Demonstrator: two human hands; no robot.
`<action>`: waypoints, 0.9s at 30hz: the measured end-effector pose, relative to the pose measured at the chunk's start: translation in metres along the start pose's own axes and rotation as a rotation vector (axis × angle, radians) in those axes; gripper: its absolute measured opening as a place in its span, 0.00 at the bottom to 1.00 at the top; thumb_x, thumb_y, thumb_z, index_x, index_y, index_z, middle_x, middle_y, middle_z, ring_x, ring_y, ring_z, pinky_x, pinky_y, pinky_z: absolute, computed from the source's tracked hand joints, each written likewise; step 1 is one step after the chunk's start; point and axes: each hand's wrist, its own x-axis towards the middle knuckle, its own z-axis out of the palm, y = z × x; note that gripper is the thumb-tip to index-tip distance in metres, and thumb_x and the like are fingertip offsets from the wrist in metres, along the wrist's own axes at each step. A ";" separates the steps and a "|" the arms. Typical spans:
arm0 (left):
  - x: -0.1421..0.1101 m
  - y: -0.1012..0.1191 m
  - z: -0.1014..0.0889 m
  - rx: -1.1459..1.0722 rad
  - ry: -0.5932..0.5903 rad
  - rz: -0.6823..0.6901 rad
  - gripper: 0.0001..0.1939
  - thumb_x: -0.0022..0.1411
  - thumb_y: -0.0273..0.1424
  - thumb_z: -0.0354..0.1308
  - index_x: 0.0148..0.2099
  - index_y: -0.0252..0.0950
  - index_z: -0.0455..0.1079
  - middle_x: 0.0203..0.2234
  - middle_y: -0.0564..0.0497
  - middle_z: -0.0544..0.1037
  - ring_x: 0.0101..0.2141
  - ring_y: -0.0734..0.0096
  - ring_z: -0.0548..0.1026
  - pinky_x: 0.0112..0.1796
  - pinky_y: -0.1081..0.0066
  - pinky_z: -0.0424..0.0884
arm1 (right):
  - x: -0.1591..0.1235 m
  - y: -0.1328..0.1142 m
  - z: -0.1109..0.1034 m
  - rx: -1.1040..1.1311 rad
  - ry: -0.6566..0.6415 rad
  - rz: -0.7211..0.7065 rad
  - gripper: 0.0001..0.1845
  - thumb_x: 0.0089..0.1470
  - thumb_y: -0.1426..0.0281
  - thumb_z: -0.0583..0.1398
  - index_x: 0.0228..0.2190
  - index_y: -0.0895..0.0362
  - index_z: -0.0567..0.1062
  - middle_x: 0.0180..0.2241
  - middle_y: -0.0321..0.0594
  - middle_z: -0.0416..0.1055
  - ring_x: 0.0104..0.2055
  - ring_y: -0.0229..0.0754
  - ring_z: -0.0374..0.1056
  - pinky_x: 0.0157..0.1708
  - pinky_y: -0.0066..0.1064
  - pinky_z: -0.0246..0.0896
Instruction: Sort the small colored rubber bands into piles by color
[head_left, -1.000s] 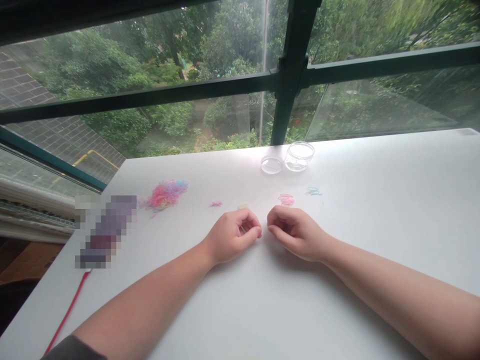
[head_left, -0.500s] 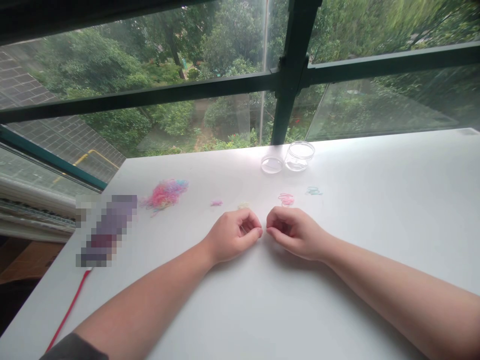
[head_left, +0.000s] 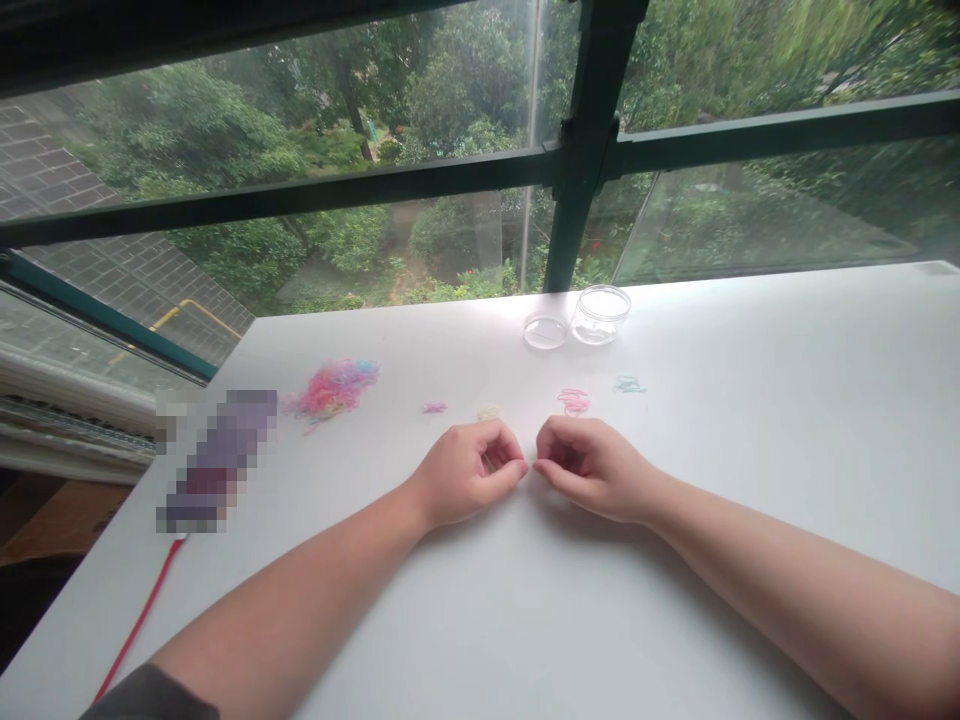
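Note:
My left hand [head_left: 469, 472] and my right hand [head_left: 589, 468] rest on the white table [head_left: 750, 420], fingers curled, thumb tips almost touching each other. What they pinch, if anything, is too small to make out. Just beyond them lie small groups of tiny rubber bands: purple [head_left: 433, 408], pale yellow [head_left: 488, 412], pink [head_left: 574, 401] and teal [head_left: 627, 384]. A larger mixed pile of coloured bands [head_left: 332, 388] lies further left.
A clear round container [head_left: 599, 314] and its clear lid [head_left: 544, 332] stand at the table's far edge by the window. A blurred purple object [head_left: 217, 462] lies at the left edge, with a red cord [head_left: 139, 620] trailing from it.
Both hands have closed the small gap between them, so the thumb tips now nearly meet. The view has shifted slightly.

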 end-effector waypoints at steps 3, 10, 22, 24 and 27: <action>0.000 0.001 0.000 -0.002 0.001 -0.003 0.05 0.54 0.31 0.56 0.29 0.34 0.66 0.22 0.53 0.71 0.23 0.78 0.66 0.25 0.77 0.62 | 0.000 0.001 0.000 -0.003 0.003 -0.007 0.05 0.50 0.74 0.56 0.25 0.57 0.63 0.20 0.31 0.59 0.21 0.32 0.54 0.20 0.24 0.50; 0.000 0.001 0.000 -0.006 0.000 0.003 0.06 0.54 0.32 0.56 0.29 0.35 0.66 0.24 0.52 0.73 0.23 0.77 0.67 0.25 0.76 0.62 | 0.001 0.002 0.001 0.011 0.009 -0.022 0.05 0.50 0.73 0.56 0.25 0.57 0.64 0.20 0.31 0.60 0.21 0.32 0.54 0.20 0.24 0.51; -0.001 0.000 0.000 0.015 -0.005 -0.006 0.06 0.54 0.33 0.57 0.29 0.35 0.66 0.24 0.53 0.73 0.24 0.77 0.67 0.25 0.76 0.62 | 0.001 0.003 0.000 -0.022 0.004 -0.016 0.03 0.51 0.73 0.56 0.26 0.57 0.66 0.20 0.32 0.62 0.22 0.32 0.55 0.21 0.25 0.51; -0.001 0.001 0.000 0.022 -0.001 -0.009 0.07 0.54 0.33 0.57 0.29 0.35 0.66 0.24 0.53 0.73 0.24 0.78 0.67 0.25 0.76 0.62 | 0.001 0.003 0.000 -0.033 0.000 -0.013 0.03 0.51 0.74 0.55 0.26 0.57 0.67 0.20 0.32 0.62 0.22 0.32 0.55 0.21 0.25 0.50; 0.000 0.001 0.000 0.035 -0.003 -0.012 0.07 0.54 0.33 0.57 0.29 0.35 0.66 0.24 0.53 0.73 0.24 0.78 0.67 0.25 0.76 0.62 | 0.000 0.002 0.000 -0.041 -0.012 -0.004 0.03 0.52 0.74 0.55 0.27 0.57 0.68 0.20 0.32 0.62 0.21 0.32 0.55 0.21 0.24 0.50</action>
